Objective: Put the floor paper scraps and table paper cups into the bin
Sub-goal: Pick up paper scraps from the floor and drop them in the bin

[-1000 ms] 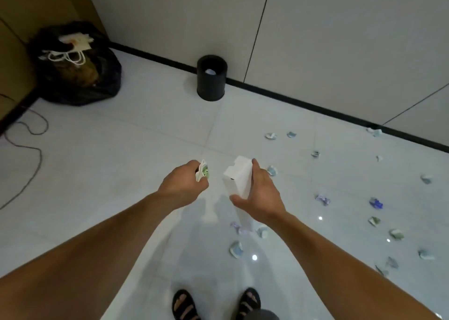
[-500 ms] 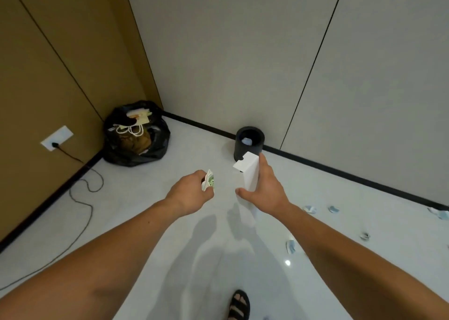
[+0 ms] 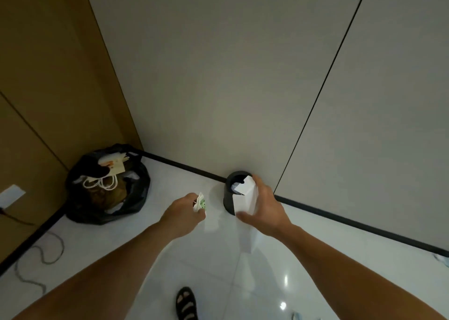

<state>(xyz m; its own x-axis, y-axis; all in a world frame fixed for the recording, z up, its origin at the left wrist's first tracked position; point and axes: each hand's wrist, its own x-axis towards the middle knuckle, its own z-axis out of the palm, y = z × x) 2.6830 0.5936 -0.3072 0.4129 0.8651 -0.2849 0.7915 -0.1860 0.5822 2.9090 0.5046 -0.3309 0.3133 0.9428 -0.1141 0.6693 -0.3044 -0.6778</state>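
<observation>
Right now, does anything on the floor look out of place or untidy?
Yes. Paper scraps lie loose on the floor at the right edge, away from the black bin. At the left a grey cable snakes in loops over the tiles, near the black bag slumped open in the corner.

Glossy white floor tiles (image 3: 136, 242) mirror light; the bin (image 3: 228, 198) looks matt black, the garbage bag (image 3: 136, 193) shiny plastic.
</observation>
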